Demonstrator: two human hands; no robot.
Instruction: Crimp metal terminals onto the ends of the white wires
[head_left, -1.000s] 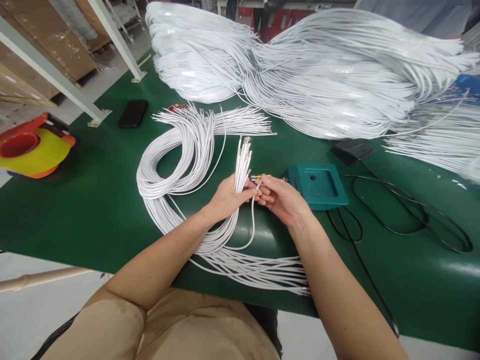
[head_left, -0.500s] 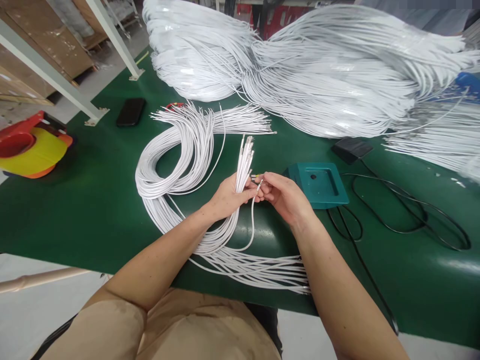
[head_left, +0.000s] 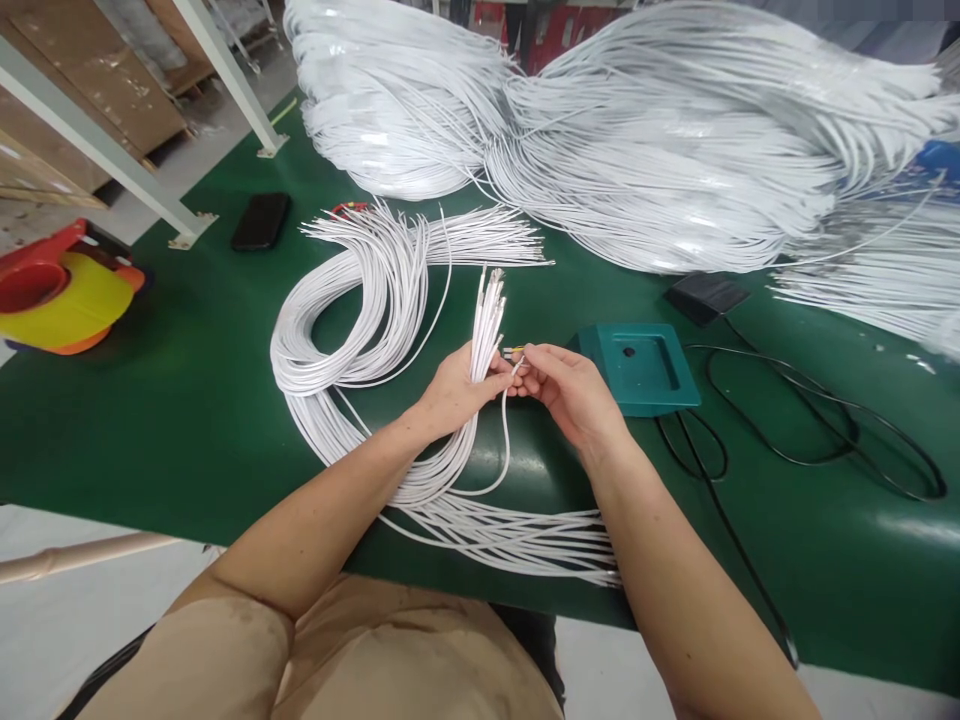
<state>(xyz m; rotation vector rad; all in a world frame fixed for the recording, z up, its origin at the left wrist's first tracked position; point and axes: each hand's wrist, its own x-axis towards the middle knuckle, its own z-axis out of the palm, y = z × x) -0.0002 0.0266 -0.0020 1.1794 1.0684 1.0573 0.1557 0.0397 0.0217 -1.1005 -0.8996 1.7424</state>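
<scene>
My left hand [head_left: 459, 392] is wrapped round a bundle of white cables [head_left: 487, 325], whose ends stick up above the thumb. One single white cable [head_left: 506, 440] curves up from below to the fingertips of both hands. My right hand [head_left: 566, 385] is closed in a pinch at the tip of that cable, touching the left fingers. Small dark and yellow pieces [head_left: 514, 352] show between the hands; what they are is too small to tell. Below the hands the bundle loops round, and loose cable ends [head_left: 570, 550] fan out beside my right forearm.
A teal tray-like device [head_left: 649, 370] with a black cord stands right of my hands, near a black box [head_left: 706, 298]. Large white cable heaps [head_left: 660, 150] fill the back. A black phone-like object [head_left: 261, 221] and a tape dispenser [head_left: 67, 290] lie left.
My right fingers have shifted slightly and now cover more of the single cable's tip. The left hand still holds the bundle in nearly the same place.
</scene>
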